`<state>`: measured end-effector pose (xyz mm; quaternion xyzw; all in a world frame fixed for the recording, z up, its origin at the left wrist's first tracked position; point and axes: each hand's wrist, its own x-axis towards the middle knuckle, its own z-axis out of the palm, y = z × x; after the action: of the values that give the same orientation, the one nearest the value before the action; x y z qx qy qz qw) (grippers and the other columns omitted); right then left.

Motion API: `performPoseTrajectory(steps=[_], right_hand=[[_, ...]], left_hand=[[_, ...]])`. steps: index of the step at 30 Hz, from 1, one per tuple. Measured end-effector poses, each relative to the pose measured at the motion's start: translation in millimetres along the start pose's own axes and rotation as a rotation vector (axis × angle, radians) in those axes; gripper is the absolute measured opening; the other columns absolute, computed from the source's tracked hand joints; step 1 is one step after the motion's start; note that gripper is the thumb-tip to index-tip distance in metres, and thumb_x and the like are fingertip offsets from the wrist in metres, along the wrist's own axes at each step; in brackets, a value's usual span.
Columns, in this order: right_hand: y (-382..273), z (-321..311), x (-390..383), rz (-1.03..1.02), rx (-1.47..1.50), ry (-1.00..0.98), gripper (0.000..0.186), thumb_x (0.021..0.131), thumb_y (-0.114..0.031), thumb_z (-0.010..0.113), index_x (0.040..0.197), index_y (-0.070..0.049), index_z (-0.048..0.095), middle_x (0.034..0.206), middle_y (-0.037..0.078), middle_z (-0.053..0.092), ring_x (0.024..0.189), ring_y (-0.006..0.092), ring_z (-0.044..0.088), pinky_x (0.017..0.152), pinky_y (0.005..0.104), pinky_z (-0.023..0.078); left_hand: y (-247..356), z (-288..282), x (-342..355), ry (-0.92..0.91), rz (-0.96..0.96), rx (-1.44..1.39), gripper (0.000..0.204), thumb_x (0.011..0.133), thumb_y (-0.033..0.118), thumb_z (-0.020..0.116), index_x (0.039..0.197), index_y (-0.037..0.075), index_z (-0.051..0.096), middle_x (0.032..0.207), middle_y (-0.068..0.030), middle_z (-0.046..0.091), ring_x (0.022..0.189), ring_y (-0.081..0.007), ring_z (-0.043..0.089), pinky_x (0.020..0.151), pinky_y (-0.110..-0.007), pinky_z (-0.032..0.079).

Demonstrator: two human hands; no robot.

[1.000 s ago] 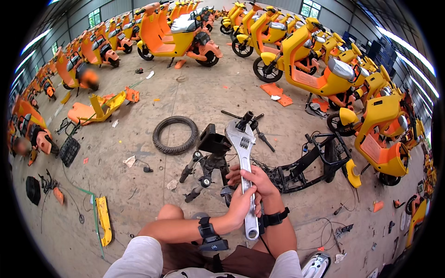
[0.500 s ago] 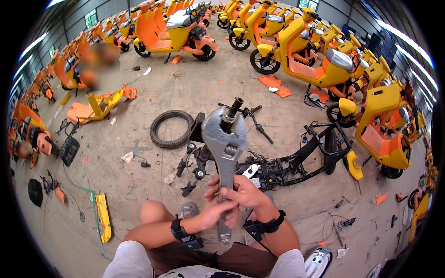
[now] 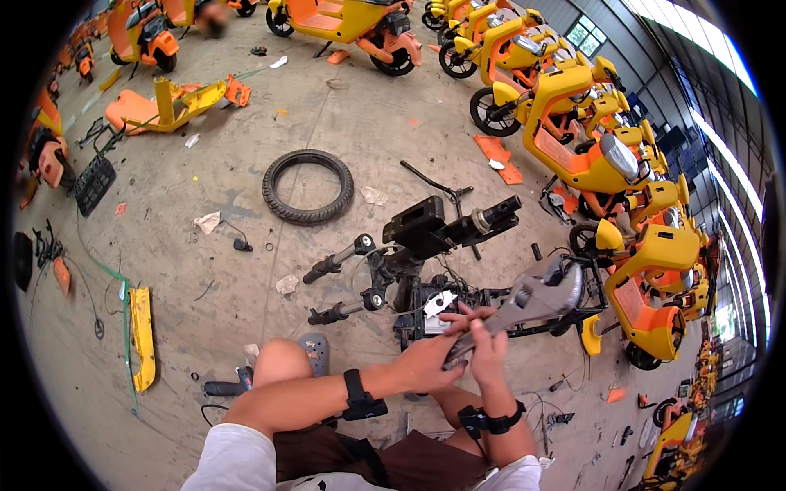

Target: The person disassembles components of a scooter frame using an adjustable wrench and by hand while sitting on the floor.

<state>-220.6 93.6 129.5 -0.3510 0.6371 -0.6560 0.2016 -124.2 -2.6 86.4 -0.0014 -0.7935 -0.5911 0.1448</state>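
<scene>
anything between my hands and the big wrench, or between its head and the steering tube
Nothing visible: your left hand and right hand both touch the wrench. Between its head and the steering tube, only a small black cylinder shows, apparently down on the floor.

The left hand [image 3: 427,362] and the right hand [image 3: 489,350] both grip the handle of a large adjustable wrench [image 3: 530,306], its head slanting up to the right. Below it lies a stripped black scooter frame [image 3: 407,299], with fork legs [image 3: 332,266] pointing left and a bare steering tube [image 3: 493,216] pointing right. Beyond the fork, a loose tire [image 3: 308,216] lies flat on the floor [image 3: 221,286] (a crumpled scrap [image 3: 374,195] sits just beside it). A curved yellow panel [image 3: 142,340] rests at far left, and yellow-and-orange scooters [image 3: 573,159] stand in rows at right.
</scene>
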Motion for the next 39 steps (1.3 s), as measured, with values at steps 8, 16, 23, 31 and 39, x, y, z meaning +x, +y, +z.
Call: performPoseTrajectory(steps=[8, 16, 23, 31, 39], right_hand=[[-72.5, 15.3, 26.0, 0.183, -0.057, 0.258, 0.024, 0.101, -0.023, 0.040, 0.103, 0.001, 0.046, 0.057, 0.004, 0.043, 0.051, 0.0155, 0.052, 0.059, 0.0324, 0.051], [-82.6, -23.7, 19.4, -0.523, -1.035, -0.138, 0.031, 0.096, -0.028, 0.050, 0.107, 0.002, 0.048, 0.073, 0.009, 0.059, 0.066, 0.0266, 0.059, 0.061, 0.0336, 0.049], [-95.0, 10.6, 11.5, -1.168, -1.652, -0.270, 0.021, 0.078, -0.018, 0.072, 0.097, -0.016, 0.063, 0.086, 0.003, 0.061, 0.089, 0.0253, 0.063, 0.105, 0.0557, 0.029], [-146.1, 19.5, 117.2, -1.343, -1.270, -0.682, 0.034, 0.070, -0.007, 0.070, 0.057, -0.011, 0.039, 0.053, 0.001, 0.036, 0.042, 0.0164, 0.037, 0.041, 0.0300, 0.028], [-219.8, 67.8, 219.7, -0.438, -0.334, -0.120, 0.036, 0.095, -0.024, 0.050, 0.063, -0.011, 0.038, 0.046, -0.002, 0.033, 0.037, 0.0082, 0.029, 0.038, 0.0264, 0.023]], left_hand=[[15.4, -11.4, -17.7, -0.084, -0.022, -0.236, 0.056, 0.083, 0.022, 0.060, 0.130, 0.005, 0.037, 0.091, -0.0288, 0.060, 0.082, -0.0465, 0.060, 0.071, -0.050, 0.046], [21.1, -25.2, -36.6, 0.159, 0.026, -0.350, 0.047, 0.076, 0.009, 0.065, 0.119, 0.003, 0.047, 0.067, -0.0124, 0.058, 0.056, -0.0242, 0.060, 0.054, -0.035, 0.046], [44.7, -59.8, -36.7, -0.154, -0.081, -0.627, 0.047, 0.076, 0.010, 0.062, 0.120, 0.003, 0.047, 0.067, -0.0118, 0.057, 0.060, -0.0220, 0.060, 0.054, -0.035, 0.042], [60.8, -98.4, -23.1, -0.566, -0.109, -1.343, 0.050, 0.099, 0.041, 0.040, 0.137, 0.011, 0.030, 0.078, -0.0146, 0.059, 0.049, -0.0186, 0.057, 0.041, -0.030, 0.046], [21.9, -74.9, 13.3, -0.204, -0.257, -0.449, 0.028, 0.092, 0.027, 0.057, 0.097, 0.001, 0.065, 0.061, -0.0085, 0.062, 0.049, -0.0207, 0.059, 0.049, -0.031, 0.047]])
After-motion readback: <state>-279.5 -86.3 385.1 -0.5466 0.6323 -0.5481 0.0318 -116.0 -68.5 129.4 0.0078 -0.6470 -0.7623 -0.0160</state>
